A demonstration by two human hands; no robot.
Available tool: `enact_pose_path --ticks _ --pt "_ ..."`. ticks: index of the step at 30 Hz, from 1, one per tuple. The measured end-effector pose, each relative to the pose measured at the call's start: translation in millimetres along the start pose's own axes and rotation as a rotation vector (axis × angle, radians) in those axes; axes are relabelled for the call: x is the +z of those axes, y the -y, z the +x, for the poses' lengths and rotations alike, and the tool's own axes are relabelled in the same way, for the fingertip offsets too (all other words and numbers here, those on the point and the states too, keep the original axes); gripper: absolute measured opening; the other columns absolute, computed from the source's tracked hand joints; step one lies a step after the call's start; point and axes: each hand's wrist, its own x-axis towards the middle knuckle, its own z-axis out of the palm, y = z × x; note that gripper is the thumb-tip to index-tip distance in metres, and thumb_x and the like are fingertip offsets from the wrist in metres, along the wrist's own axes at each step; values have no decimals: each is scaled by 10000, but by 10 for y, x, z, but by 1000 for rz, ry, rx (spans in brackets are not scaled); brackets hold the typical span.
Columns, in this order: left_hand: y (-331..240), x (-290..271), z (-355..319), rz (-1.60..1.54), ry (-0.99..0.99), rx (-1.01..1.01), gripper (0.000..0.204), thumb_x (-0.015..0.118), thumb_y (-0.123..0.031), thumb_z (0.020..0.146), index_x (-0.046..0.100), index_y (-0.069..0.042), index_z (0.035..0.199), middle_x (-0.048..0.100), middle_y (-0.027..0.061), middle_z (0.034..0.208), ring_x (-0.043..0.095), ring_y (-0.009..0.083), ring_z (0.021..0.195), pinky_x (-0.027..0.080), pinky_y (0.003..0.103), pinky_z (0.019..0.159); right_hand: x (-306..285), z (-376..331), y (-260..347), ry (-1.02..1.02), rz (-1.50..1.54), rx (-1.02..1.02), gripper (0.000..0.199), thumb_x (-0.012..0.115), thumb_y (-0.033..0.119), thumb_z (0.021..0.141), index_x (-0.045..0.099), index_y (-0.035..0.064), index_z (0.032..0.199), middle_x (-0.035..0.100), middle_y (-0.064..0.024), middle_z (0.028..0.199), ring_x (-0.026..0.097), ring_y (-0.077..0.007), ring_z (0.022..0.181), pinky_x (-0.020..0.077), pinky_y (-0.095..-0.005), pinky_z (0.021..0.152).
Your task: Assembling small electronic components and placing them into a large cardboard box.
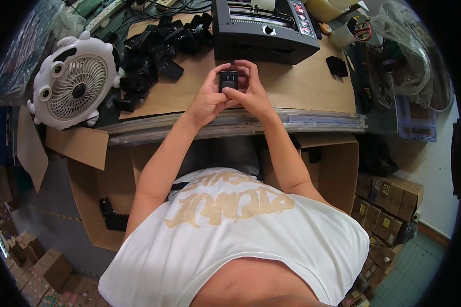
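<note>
- A small assembly or packing workshop.
- Desk (302, 87) topped with cardboard, a heap of black plastic adapter parts (153, 46) upper left, a black bench machine (264, 28) at top.
- Open cartons (87, 189) beneath; stacked small boxes (389, 204) lower right and lower left.

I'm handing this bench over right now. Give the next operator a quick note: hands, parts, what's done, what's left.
Left hand and right hand together grip one small black plastic plug-shaped part above the brown cardboard-covered bench.
A heap of similar black plastic parts lies at the bench's far left, beside a white round desk fan. One lone black part sits to the right.
A black box-shaped machine stands behind the hands.
Done: one part picked up. Left: apparently the heap; I cannot tell which pieces are finished.
</note>
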Motion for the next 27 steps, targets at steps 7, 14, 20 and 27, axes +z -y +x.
enact_pose_path --ticks 7,14,20,27 --pt "82 -13 20 71 11 52 724 427 182 782 332 -129 1429 523 199 1322 572 294 1174 546 423 966 -231 116 -50 195 238 408 455 709 -3 790 567 34 1221 624 -111 1135 623 -187 942 538 -262 739" --pt "25 -13 36 -51 -19 50 497 402 18 925 360 -133 1397 551 181 1279 577 275 1136 543 430 963 -232 216 -93 263 454 571 513 709 -42 804 535 30 1281 636 -111 1095 626 -197 948 547 -275 763" --pt "16 -46 -19 -142 -109 33 351 351 -166 1038 362 -139 1388 574 166 1232 598 251 1073 555 414 921 -80 243 224 348 220 621 505 682 -33 839 527 74 1307 649 -81 1070 618 -163 912 529 -229 743" --pt "70 -102 37 -87 -60 69 342 375 -194 1052 359 -145 1390 583 155 1214 609 238 1042 562 390 880 -181 201 -71 367 217 491 532 712 -19 828 505 48 1314 625 -116 1134 615 -184 949 528 -262 804"
